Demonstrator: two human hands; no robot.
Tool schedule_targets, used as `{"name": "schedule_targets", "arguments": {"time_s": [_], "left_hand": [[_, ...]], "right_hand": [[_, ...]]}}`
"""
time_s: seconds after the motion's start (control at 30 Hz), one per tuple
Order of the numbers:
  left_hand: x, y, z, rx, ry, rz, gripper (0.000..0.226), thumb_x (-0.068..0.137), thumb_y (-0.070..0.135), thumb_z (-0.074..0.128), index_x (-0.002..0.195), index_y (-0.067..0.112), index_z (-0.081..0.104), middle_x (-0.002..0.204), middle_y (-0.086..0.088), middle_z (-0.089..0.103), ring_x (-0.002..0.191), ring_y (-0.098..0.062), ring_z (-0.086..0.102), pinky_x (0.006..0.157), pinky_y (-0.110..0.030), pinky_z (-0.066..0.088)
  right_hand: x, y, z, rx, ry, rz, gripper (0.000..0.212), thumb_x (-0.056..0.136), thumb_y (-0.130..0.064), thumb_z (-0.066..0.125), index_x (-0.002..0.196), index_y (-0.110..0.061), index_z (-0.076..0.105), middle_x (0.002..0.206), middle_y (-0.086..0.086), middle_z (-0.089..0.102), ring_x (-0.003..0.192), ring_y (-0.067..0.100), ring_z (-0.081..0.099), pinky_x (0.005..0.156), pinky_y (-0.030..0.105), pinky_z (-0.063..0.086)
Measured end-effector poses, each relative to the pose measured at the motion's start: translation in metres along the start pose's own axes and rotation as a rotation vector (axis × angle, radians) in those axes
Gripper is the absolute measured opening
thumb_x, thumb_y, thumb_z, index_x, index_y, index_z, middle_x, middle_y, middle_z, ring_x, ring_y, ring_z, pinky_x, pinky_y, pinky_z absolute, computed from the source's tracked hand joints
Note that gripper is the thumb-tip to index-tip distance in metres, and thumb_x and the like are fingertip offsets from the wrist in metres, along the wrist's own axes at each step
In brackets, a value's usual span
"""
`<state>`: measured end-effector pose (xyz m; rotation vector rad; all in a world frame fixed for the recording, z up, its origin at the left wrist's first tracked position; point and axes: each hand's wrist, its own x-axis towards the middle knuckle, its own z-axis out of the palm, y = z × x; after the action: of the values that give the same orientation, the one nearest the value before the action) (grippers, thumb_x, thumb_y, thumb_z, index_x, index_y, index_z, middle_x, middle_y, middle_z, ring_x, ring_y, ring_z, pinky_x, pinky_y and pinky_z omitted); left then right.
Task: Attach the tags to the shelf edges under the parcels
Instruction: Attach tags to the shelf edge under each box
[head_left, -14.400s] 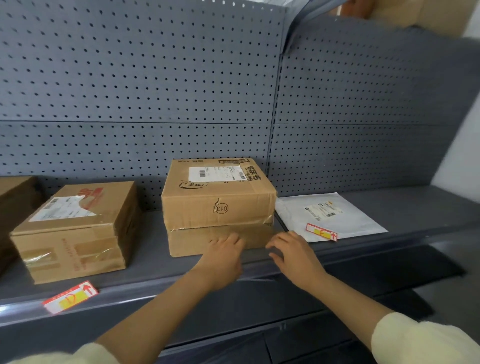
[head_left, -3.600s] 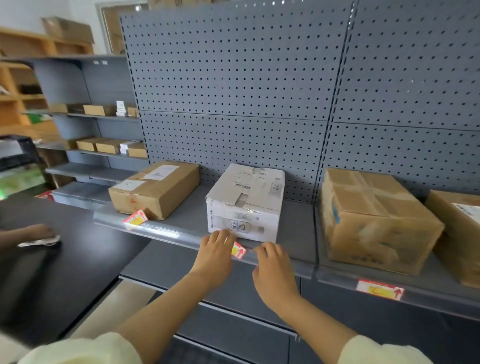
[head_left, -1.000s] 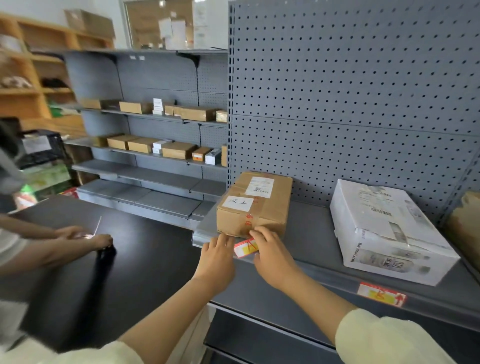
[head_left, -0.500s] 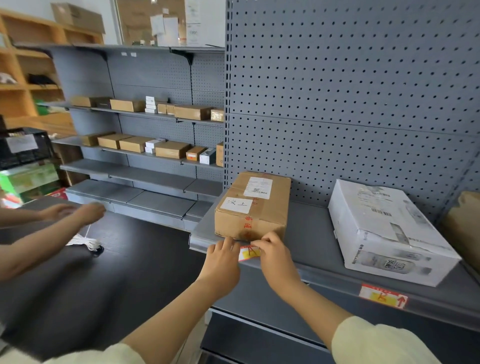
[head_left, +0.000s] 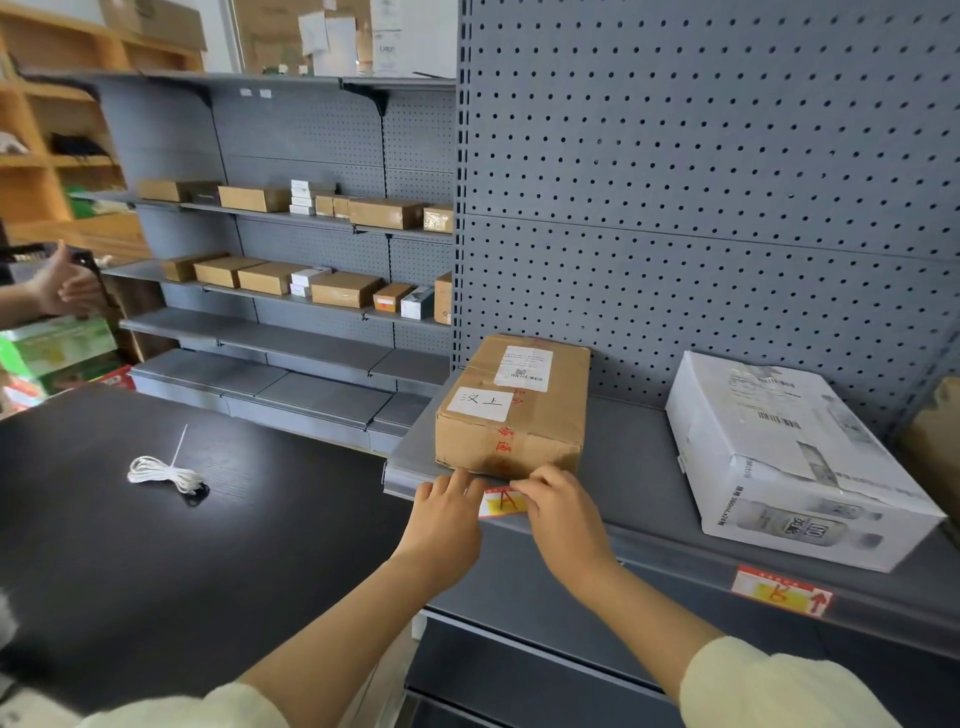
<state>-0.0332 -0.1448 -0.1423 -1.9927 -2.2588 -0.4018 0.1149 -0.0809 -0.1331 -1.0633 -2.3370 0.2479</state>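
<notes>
A person's left hand (head_left: 447, 517) presses nearly straight fingers on the left end of a red-and-yellow tag (head_left: 500, 503) at the shelf edge (head_left: 670, 553), directly under a brown parcel (head_left: 514, 410). The right hand (head_left: 563, 514) curls its fingers over the tag's right end.

Left parcel (head_left: 511, 410): set at the left end of the shelf (head_left: 634, 467).
Right parcel (head_left: 779, 457): set apart, to its right.
Tag (head_left: 501, 503): placed on the shelf edge below left parcel, between left hand (head_left: 447, 519) and right hand (head_left: 561, 514).
Second tag (head_left: 782, 597): seated below right parcel.
Cord (head_left: 163, 474): laid on the table (head_left: 156, 597), left.
</notes>
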Motion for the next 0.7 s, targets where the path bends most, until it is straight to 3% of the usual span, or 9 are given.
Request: {"name": "schedule_targets", "arguments": {"time_s": [0.2, 0.47, 0.57, 0.7], "left_hand": [[0.002, -0.001, 0.001, 0.032, 0.007, -0.005, 0.051, 0.089, 0.011, 0.049, 0.138, 0.023, 0.038, 0.136, -0.002, 0.044, 0.124, -0.024, 0.044, 0.109, -0.037, 0.032], [0.004, 0.000, 0.000, 0.037, 0.007, 0.002, 0.046, 0.087, 0.010, 0.047, 0.132, 0.020, 0.042, 0.132, -0.003, 0.046, 0.120, -0.024, 0.046, 0.107, -0.037, 0.034], [0.004, -0.001, 0.001, 0.032, 0.004, -0.006, 0.046, 0.086, 0.010, 0.047, 0.131, 0.021, 0.043, 0.131, -0.002, 0.045, 0.119, -0.024, 0.046, 0.106, -0.036, 0.035], [0.004, -0.001, 0.001, 0.039, 0.004, 0.001, 0.047, 0.087, 0.010, 0.046, 0.132, 0.022, 0.042, 0.132, -0.002, 0.044, 0.119, -0.024, 0.046, 0.105, -0.036, 0.034]], "right_hand": [[0.008, -0.001, 0.002, 0.064, 0.015, 0.066, 0.022, 0.094, -0.009, 0.054, 0.108, -0.012, 0.072, 0.108, 0.005, 0.062, 0.097, 0.022, 0.060, 0.086, 0.033, 0.051], [0.013, 0.001, -0.009, 0.116, -0.033, 0.084, 0.009, 0.087, -0.008, 0.061, 0.083, -0.012, 0.068, 0.093, 0.007, 0.065, 0.083, 0.026, 0.060, 0.072, 0.040, 0.052], [0.020, -0.001, -0.017, 0.022, -0.169, 0.009, 0.012, 0.085, -0.006, 0.057, 0.083, -0.013, 0.066, 0.091, 0.006, 0.065, 0.082, 0.026, 0.060, 0.071, 0.040, 0.052], [0.028, -0.003, -0.025, -0.138, -0.210, -0.037, 0.014, 0.082, -0.006, 0.057, 0.077, -0.015, 0.066, 0.091, 0.003, 0.066, 0.081, 0.025, 0.060, 0.067, 0.037, 0.052]]}}
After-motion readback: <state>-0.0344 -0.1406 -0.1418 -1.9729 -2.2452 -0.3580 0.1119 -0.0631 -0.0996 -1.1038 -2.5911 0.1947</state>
